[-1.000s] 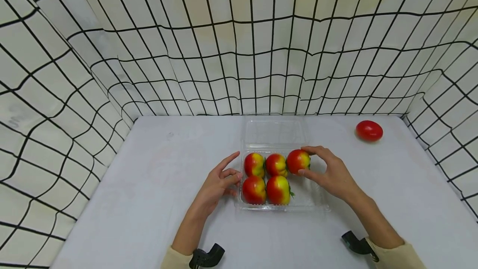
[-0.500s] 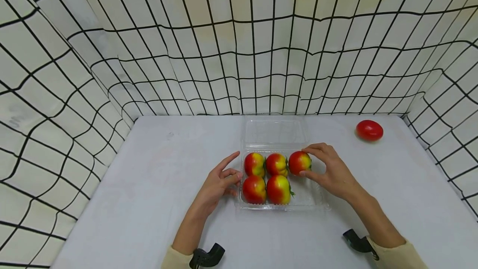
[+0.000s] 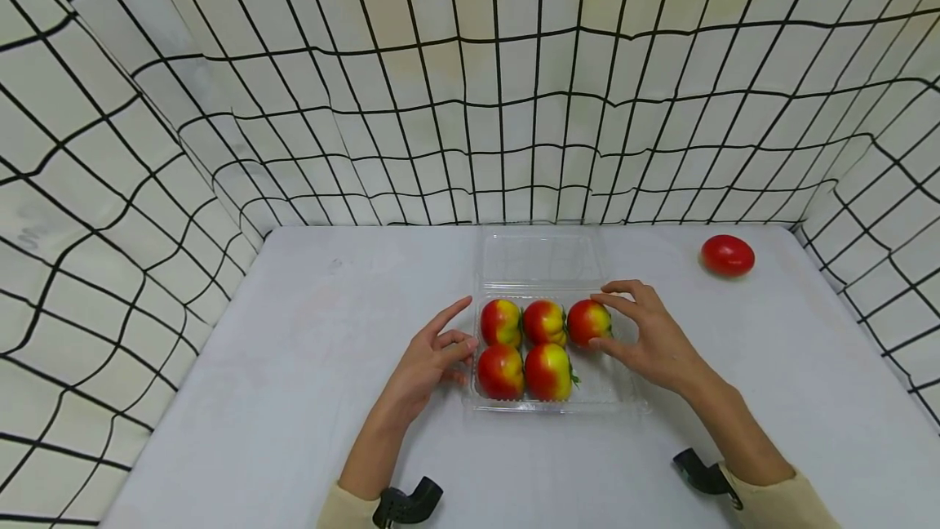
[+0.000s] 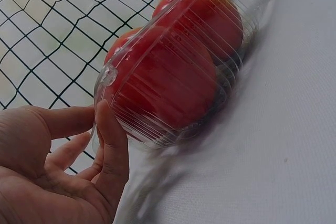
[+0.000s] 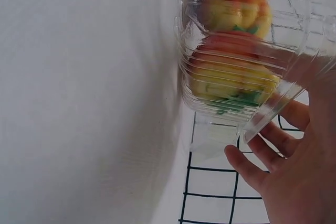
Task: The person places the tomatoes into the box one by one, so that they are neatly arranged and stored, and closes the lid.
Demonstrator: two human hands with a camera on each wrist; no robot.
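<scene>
Left hand: at the left end of the clear box, fingers spread, index straight, fingertips touching the rim; the hand is not clasped round anything.
Right hand: over the box's right side, finger and thumb curved round the far right fruit, one on its far side, one on its near side; how firmly they press, I cannot tell. The right wrist view shows the other fingers reaching out beyond the box edge.
Hands: well apart from each other, the box between them.
Held fruit: inside the box, red and yellow, ending the far row.
Other four fruits: two more in the far row, two in the near row, close together, red and yellow; green leaves show through the plastic.
Lid: clear, laid back from the box's far edge.
Red oval: on the white table, far right, well apart from the box.
Backdrop: black net before pale walls.
Cuffs: beige sleeves, a black mount at each wrist.
</scene>
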